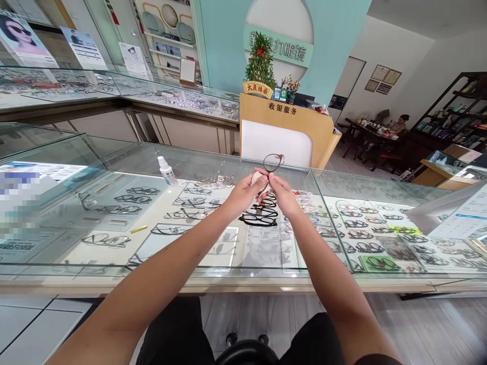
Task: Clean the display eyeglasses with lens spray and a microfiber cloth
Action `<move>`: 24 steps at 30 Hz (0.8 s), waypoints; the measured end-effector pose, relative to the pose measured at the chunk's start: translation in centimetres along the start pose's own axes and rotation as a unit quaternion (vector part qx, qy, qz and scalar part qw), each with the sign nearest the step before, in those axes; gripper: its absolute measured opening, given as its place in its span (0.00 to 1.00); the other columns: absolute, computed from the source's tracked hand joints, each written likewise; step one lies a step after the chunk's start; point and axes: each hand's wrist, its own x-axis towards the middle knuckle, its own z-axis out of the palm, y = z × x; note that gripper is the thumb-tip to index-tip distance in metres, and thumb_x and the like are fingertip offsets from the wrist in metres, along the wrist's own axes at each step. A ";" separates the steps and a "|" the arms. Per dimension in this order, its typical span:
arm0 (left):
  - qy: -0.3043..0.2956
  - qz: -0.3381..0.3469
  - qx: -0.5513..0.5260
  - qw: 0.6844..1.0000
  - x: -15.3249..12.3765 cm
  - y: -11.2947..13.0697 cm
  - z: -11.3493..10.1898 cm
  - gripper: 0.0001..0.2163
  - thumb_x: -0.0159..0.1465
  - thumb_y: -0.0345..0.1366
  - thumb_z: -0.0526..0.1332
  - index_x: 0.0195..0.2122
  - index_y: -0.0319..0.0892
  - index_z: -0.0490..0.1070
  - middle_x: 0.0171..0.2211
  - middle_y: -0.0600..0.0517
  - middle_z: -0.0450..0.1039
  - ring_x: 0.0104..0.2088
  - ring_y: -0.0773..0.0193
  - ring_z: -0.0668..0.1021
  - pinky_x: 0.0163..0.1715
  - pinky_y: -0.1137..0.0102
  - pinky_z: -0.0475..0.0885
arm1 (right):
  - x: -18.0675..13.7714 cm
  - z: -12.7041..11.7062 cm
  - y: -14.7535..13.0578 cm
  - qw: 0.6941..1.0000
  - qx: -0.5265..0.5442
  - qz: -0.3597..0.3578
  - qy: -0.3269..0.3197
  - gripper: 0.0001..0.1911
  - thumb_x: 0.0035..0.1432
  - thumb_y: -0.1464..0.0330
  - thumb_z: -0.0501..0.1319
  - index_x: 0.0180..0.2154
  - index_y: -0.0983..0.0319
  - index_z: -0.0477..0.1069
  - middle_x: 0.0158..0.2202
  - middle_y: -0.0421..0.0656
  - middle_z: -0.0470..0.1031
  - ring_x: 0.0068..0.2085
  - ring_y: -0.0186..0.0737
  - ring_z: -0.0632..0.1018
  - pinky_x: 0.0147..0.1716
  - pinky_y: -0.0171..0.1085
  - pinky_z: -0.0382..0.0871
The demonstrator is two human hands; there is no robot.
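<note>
Both my hands meet over the glass display case [213, 276], around a pair of eyeglasses [274, 162] with a thin brown frame. One round lens stands up above my fingers; the other is mostly hidden by my hands. My left hand [251, 187] is closed on a pale cleaning cloth [257, 177], pressed against the glasses. The fingers of my right hand [280, 190] pinch the frame just below the visible lens. A white spray bottle [166, 171] stands on the glass to the left of my hands.
Below the glass lie rows of spectacle frames [258, 219]. A sign [464, 213] leans at the right, and papers [41, 172] lie at the left. Beyond are a wooden cashier counter [323, 126] and more glass cases [182, 101]. A person [399, 124] sits at a far table.
</note>
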 end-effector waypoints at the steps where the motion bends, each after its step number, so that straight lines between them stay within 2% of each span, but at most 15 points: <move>1: 0.011 -0.001 0.000 1.000 0.1 -0.1 0.0 0.28 0.65 0.65 0.69 0.37 0.43 0.71 0.24 0.55 0.71 0.22 0.68 0.71 0.24 0.71 0.67 | 0.0 0.2 -0.1 1.000 -0.002 -0.003 -0.002 0.39 0.69 0.39 0.59 0.64 0.60 0.78 0.25 0.36 0.72 0.30 0.41 0.79 0.38 0.40 0.74; 5: 0.015 -0.022 -0.009 1.000 0.0 -0.2 -0.2 0.30 0.65 0.69 0.66 0.36 0.42 0.72 0.25 0.53 0.72 0.23 0.65 0.74 0.24 0.70 0.71 | -0.1 0.4 -0.3 1.000 0.009 -0.006 0.013 0.39 0.67 0.38 0.60 0.62 0.61 0.80 0.24 0.36 0.69 0.29 0.39 0.76 0.35 0.40 0.72; 9: -0.044 -0.051 -0.022 0.997 -0.2 0.4 -0.6 0.29 0.63 0.66 0.70 0.40 0.41 0.73 0.32 0.49 0.77 0.29 0.62 0.80 0.27 0.69 0.75 | 0.0 0.0 -0.3 0.999 0.016 0.003 0.042 0.38 0.68 0.39 0.60 0.60 0.60 0.82 0.22 0.34 0.63 0.26 0.38 0.74 0.32 0.39 0.72; 12: -0.078 -0.042 -0.014 0.996 -0.3 0.8 -0.7 0.27 0.63 0.61 0.73 0.42 0.42 0.72 0.33 0.50 0.77 0.31 0.63 0.80 0.31 0.69 0.75 | 0.0 -0.3 -0.1 0.999 0.020 0.000 0.043 0.36 0.70 0.40 0.60 0.61 0.60 0.82 0.21 0.34 0.63 0.26 0.38 0.75 0.32 0.39 0.73; 15: -0.058 -0.022 0.002 0.998 -0.2 0.8 -0.7 0.27 0.62 0.60 0.75 0.42 0.41 0.72 0.30 0.53 0.75 0.27 0.67 0.75 0.30 0.70 0.72 | 0.0 -0.2 0.0 0.999 0.013 -0.014 0.028 0.36 0.71 0.41 0.59 0.62 0.60 0.81 0.23 0.35 0.69 0.27 0.40 0.78 0.35 0.40 0.74; 20: 0.020 -0.021 0.015 0.999 0.0 0.5 -0.3 0.30 0.59 0.65 0.74 0.41 0.42 0.71 0.27 0.56 0.70 0.23 0.69 0.70 0.22 0.73 0.64 | 0.0 0.4 0.1 0.998 -0.027 -0.052 0.018 0.38 0.71 0.40 0.58 0.63 0.61 0.80 0.26 0.37 0.75 0.31 0.40 0.77 0.38 0.39 0.71; 24: 0.004 0.009 0.012 1.000 0.1 0.6 -0.2 0.30 0.63 0.68 0.69 0.38 0.42 0.71 0.26 0.55 0.69 0.23 0.68 0.70 0.22 0.72 0.65 | -0.2 0.5 -0.3 0.998 -0.031 -0.044 0.026 0.39 0.72 0.40 0.56 0.63 0.63 0.80 0.24 0.37 0.73 0.31 0.42 0.78 0.37 0.40 0.71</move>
